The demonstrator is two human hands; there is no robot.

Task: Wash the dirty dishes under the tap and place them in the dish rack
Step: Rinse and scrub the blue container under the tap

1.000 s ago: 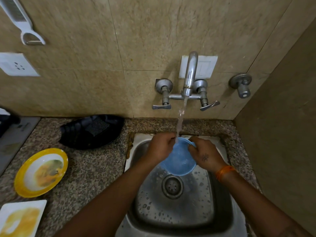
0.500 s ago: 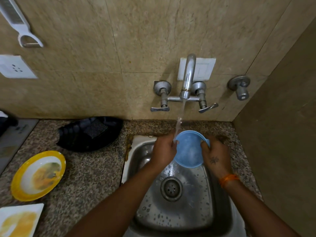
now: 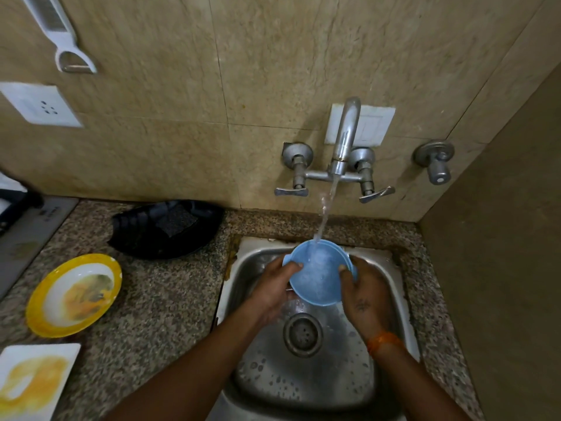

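Note:
A small blue bowl (image 3: 318,275) is held over the steel sink (image 3: 391,268), its open side tipped toward me. Water from the wall tap (image 3: 344,138) streams onto its far rim. My left hand (image 3: 273,290) grips the bowl's left edge, thumb over the rim. My right hand (image 3: 362,299) holds the right edge, thumb on the rim. On the counter to the left lie a dirty yellow-rimmed plate (image 3: 74,294) and a dirty white square plate (image 3: 33,381), both smeared with yellow food.
A black dish rack (image 3: 167,229) with a dark scrub pad in it sits on the granite counter behind the yellow plate. A wall rises close on the right. A second valve (image 3: 435,162), a socket (image 3: 41,106) and a hanging peeler (image 3: 65,41) are on the back wall.
The bowl has been turned and lifted slightly under the stream, its opening now facing me more. Both hands shifted with it, staying on its edges.

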